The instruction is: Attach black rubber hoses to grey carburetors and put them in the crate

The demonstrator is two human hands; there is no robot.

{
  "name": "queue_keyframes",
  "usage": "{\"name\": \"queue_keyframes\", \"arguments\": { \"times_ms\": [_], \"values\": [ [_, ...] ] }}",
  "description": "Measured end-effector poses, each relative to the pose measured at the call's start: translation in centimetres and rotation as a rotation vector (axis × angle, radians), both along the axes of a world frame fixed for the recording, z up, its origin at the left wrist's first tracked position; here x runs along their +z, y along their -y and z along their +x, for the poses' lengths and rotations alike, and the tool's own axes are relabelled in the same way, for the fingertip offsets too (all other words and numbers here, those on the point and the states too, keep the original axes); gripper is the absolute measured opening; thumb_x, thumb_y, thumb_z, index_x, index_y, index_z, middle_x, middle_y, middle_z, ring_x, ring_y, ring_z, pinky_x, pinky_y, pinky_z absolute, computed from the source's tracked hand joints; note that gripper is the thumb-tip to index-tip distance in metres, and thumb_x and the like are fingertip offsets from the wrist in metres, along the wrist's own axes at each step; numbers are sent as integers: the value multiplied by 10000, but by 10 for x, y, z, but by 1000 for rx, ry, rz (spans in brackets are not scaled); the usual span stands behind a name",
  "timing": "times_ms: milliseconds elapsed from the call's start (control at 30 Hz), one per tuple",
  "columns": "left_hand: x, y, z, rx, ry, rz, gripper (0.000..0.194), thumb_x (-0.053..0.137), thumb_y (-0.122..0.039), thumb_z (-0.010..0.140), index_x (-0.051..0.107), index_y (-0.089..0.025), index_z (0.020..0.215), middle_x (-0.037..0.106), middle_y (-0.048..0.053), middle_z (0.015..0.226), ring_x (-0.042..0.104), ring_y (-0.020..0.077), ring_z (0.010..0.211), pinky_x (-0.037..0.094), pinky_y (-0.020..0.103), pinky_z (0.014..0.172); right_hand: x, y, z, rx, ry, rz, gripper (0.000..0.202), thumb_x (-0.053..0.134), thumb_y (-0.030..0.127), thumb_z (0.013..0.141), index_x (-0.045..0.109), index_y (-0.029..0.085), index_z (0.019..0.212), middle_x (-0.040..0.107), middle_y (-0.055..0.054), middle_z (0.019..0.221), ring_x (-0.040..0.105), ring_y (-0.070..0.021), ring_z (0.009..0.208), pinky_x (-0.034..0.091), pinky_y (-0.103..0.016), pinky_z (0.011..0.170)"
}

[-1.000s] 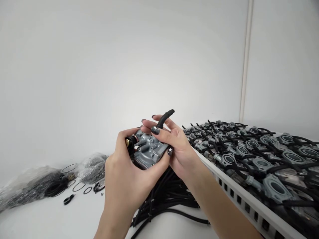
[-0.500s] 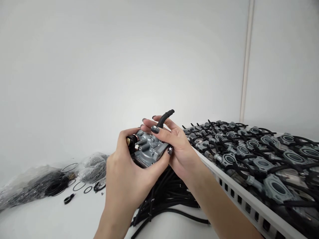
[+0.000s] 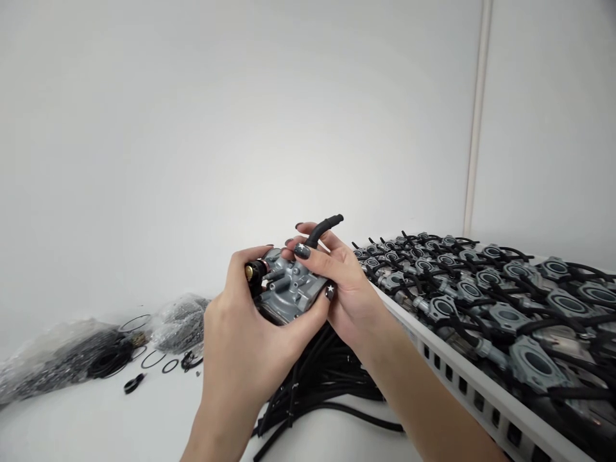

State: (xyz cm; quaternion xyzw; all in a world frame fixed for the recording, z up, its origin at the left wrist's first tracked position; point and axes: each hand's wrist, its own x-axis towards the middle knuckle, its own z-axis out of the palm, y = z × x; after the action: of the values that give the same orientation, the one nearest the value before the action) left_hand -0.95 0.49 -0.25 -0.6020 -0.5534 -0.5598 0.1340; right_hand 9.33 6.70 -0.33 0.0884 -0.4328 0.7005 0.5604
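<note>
A grey metal carburetor is held up in front of me, with a black and brass fitting on its left side. My left hand is wrapped round its near and left sides, the thumb pressed along the right edge. A short bent black rubber boot stands up from the carburetor's top, its tip leaning right. Thumb and fingers of my right hand close round the base of that boot; the joint itself is hidden by them.
A white crate on the right holds many similar carburetors with black hoses. Black hoses lie in a bundle under my hands. Left on the table are plastic bags of parts, black rings and a small black band.
The boot's tip has shifted slightly right and leans over more. My right fingers have drawn in a little around its base; the left hand's grip is nearly the same.
</note>
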Motion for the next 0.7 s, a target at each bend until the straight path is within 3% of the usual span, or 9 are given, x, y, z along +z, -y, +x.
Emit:
{"name": "queue_keyframes", "arguments": {
  "times_ms": [167,300,700],
  "values": [
    [2,3,5,-5,64,-10,489,747,-449,630,566,-275,1049,717,0,877,699,211,700,539,314,584,2,6,2,-5,-19,-25,160,715,186,768,703,215,925,732,17,801,690,-130,806,575,-229,760],
    [2,3,3,-27,41,-8,511,761,-459,619,564,-273,1053,717,2,874,693,208,691,535,310,571,2,7,4,-37,-13,-25,198,646,179,765,705,218,949,729,3,820,684,-169,832,573,-294,806],
    [4,6,6,-30,119,-21,515,765,-439,613,565,-278,1060,719,2,948,701,206,771,541,299,627,2,4,2,-11,-22,70,227,706,150,784,677,253,983,729,21,866,689,-150,869,571,-308,877]
  ]
}}
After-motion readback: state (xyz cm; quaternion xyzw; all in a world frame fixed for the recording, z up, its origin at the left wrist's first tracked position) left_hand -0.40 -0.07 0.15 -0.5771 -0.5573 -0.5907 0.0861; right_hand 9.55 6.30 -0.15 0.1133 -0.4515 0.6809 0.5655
